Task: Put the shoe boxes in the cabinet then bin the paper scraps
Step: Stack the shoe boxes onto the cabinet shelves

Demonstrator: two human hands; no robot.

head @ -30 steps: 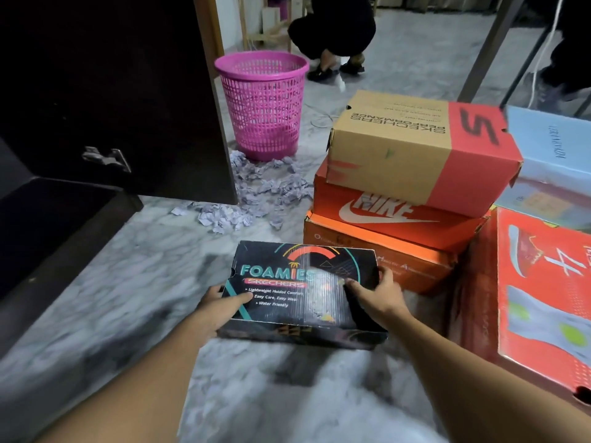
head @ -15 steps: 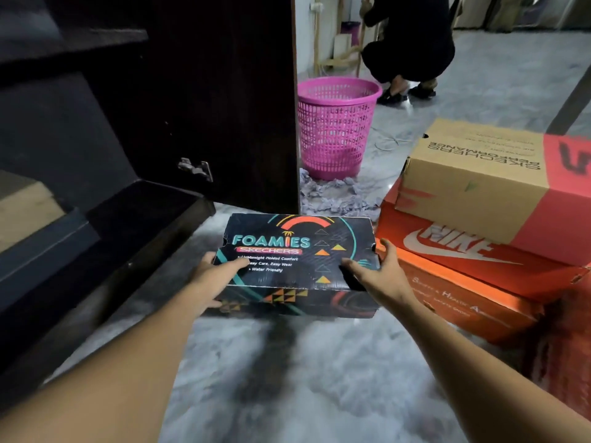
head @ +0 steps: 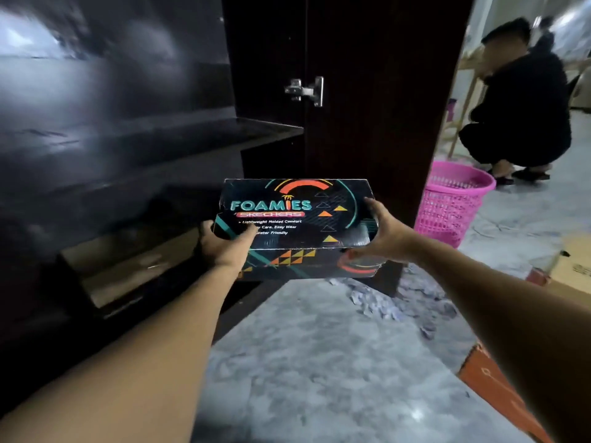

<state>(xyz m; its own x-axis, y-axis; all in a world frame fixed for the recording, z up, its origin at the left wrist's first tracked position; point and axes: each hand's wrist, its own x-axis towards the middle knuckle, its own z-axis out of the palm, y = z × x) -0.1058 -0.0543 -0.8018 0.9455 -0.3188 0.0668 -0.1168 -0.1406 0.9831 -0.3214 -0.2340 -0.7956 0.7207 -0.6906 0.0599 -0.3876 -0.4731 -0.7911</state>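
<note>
Marble floor (head: 319,362); dark cabinet (head: 128,155) stood open, 9 to 11 o'clock. Grip: left hand (head: 224,247) clasped the Foamies box (head: 297,225) at its left end, right hand (head: 383,238) at its right end, box off the floor before the opening. Judged light, stiff card; lid may lift, so end grips suit. Counts: one box held, paper scraps (head: 377,302) uncounted, one pink bin (head: 454,199) at 2 o'clock, tan box (head: 572,266) and orange box (head: 499,382) at 4 o'clock.

The black Foamies shoe box (head: 297,219), resting on the floor (head: 319,362) beside the stacked boxes (head: 572,266) one second ago, is now raised clear of it and positioned in front of the open dark cabinet (head: 128,155), well apart from the stack.
</note>
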